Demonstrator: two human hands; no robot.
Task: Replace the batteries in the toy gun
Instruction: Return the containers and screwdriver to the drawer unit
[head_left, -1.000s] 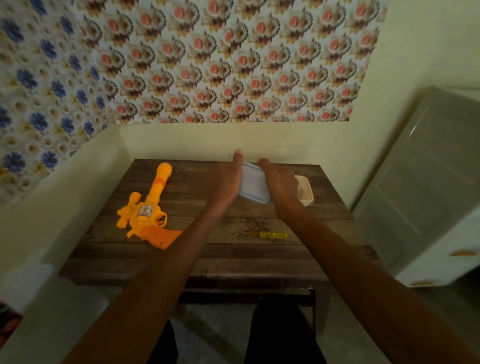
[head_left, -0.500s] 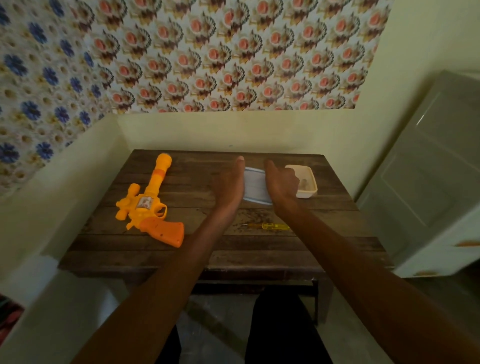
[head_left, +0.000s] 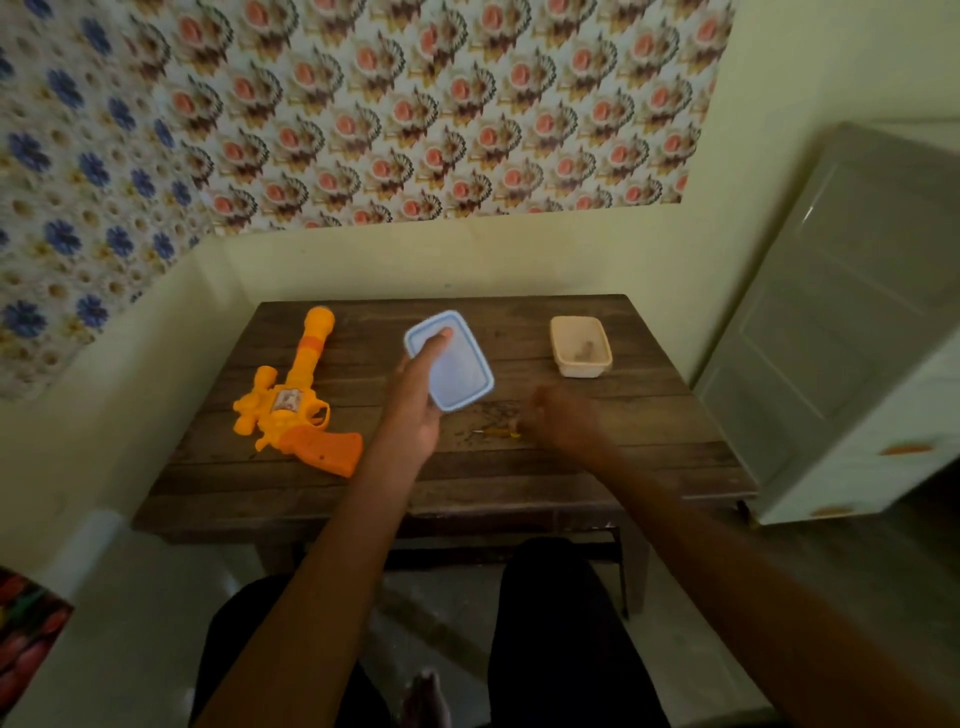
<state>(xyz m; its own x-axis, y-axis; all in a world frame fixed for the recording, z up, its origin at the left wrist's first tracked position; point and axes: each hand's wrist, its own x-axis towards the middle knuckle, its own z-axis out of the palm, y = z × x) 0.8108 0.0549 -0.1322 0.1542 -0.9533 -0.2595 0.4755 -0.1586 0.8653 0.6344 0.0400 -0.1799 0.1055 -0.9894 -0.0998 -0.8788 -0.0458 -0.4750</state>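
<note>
Head: wooden corner table (head_left: 519, 488) bearing toy gun (head_left: 296, 395); floral wallpaper (head_left: 415, 104); grey cabinet (head_left: 841, 312).

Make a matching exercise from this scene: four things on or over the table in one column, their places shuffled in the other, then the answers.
Things:
1. toy gun
2. lid
3. container
4. screwdriver

Places:
A. stands open, far right on the table
B. held in the left hand
C. lies just beside the right hand
D. lies on the table's left part

Pairs: 1-D, 2-B, 3-A, 4-C
</note>
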